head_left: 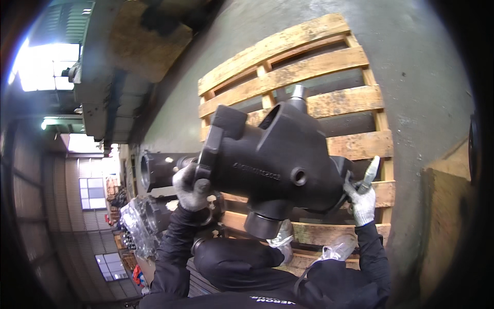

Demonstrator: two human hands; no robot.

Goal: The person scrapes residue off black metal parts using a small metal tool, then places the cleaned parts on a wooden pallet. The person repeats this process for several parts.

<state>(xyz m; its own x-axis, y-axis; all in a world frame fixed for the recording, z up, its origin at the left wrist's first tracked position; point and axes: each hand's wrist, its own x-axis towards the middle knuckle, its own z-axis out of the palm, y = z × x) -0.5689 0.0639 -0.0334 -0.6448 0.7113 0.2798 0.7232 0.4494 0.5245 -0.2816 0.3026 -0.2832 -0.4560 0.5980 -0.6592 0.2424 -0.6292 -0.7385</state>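
Observation:
A large black cast-metal housing [267, 159] with pipe-like openings fills the middle, tilted above the wooden pallet. My left hand [193, 188], in a light work glove, is closed round the edge of its left flange. At the casting's right end is my right hand [363, 203], also gloved. It grips a slim grey-green, pen-shaped tool [370, 174] with a pale tip pointing up; its exact kind is unclear. Some of the right fingers lie against or very near the casting's end; contact cannot be made out. A metal stub [298, 92] shows at the far side of the casting.
The slatted wooden pallet [309, 59] lies on a grey floor [417, 77], my shoes [339, 248] at its near side. More black pipe-like castings [159, 170] and clear plastic wrap [136, 226] are at left. A wooden crate [445, 221] stands at right.

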